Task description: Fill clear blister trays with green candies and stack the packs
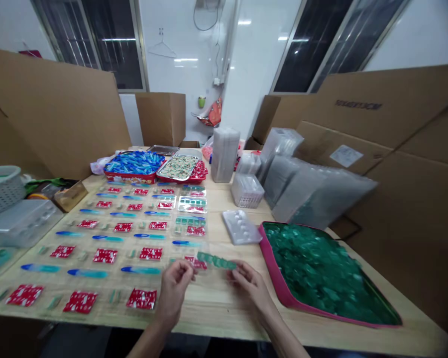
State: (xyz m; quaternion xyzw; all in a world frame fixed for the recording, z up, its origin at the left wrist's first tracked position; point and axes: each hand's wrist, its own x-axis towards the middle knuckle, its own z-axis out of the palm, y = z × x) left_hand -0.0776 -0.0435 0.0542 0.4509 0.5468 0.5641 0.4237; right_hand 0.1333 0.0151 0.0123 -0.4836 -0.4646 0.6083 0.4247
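Left hand (175, 283) and right hand (248, 281) pinch a green strip (216, 261) by its ends; keep it level above the clear tray (194, 248).

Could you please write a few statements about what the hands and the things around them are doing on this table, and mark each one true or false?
1. Both hands hold a strip of green pieces between them. True: the left hand and the right hand pinch the ends of the green strip.
2. The pink-rimmed tray holds blue pieces. False: it is filled with green ones.
3. Red packets and blue sticks lie in rows in clear trays left of the hands. True.
4. The white basket stands at the table's right edge. False: it is at the far left.
5. A stack of clear plastic trays stands behind the rows. True.
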